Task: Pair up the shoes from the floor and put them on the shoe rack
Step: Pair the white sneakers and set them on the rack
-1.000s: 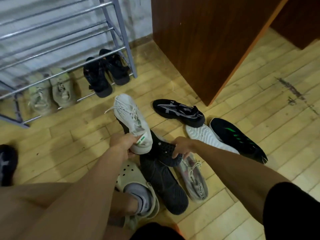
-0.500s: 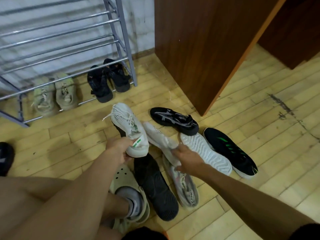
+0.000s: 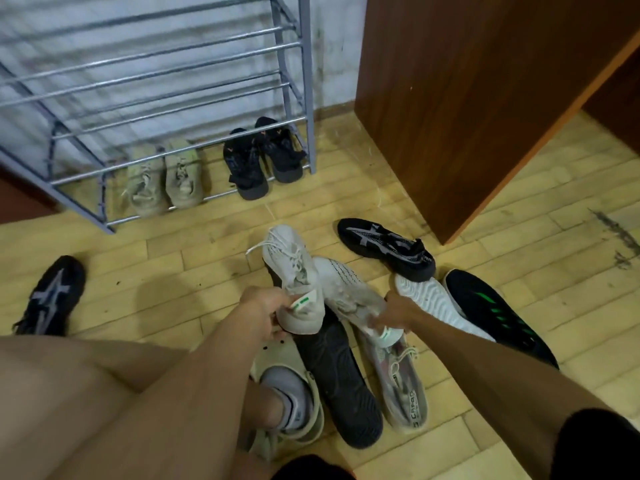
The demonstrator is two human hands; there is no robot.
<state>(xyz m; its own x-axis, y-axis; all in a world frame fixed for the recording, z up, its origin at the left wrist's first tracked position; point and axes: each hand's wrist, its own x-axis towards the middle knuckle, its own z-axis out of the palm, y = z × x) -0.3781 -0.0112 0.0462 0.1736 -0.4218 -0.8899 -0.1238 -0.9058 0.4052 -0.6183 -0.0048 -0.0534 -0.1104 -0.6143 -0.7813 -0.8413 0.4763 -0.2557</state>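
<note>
The left hand [image 3: 263, 308] was closed on the heel of a white sneaker [image 3: 294, 278], its fingers wrapped round the collar beside a green-and-white tab, toe pointing toward the shoe rack [image 3: 194, 88]. The right hand [image 3: 398, 311] was closed on the heel end of a second white sneaker [image 3: 346, 289], fingers curled over the collar; this shoe lay tilted, just beside the first and touching it along the side. Both held shoes were raised above a cluster on the wooden floor [image 3: 173, 271]: a dark grey shoe [image 3: 339, 382] sole up directly beneath the hands, a grey-pink knit sneaker [image 3: 401, 382] beside it, a white shoe sole [image 3: 429, 303] and a black shoe with green stripes [image 3: 498, 310] to the right. A black shoe with grey markings [image 3: 384, 249] lay farther out near a brown cabinet [image 3: 485, 98]; a similar black shoe [image 3: 48, 296] lay well apart at far left. On the rack's lowest tier stood a beige pair [image 3: 162, 178] and a black pair [image 3: 263, 157]. The person's foot wore a beige clog [image 3: 287, 403] over a grey sock.
</note>
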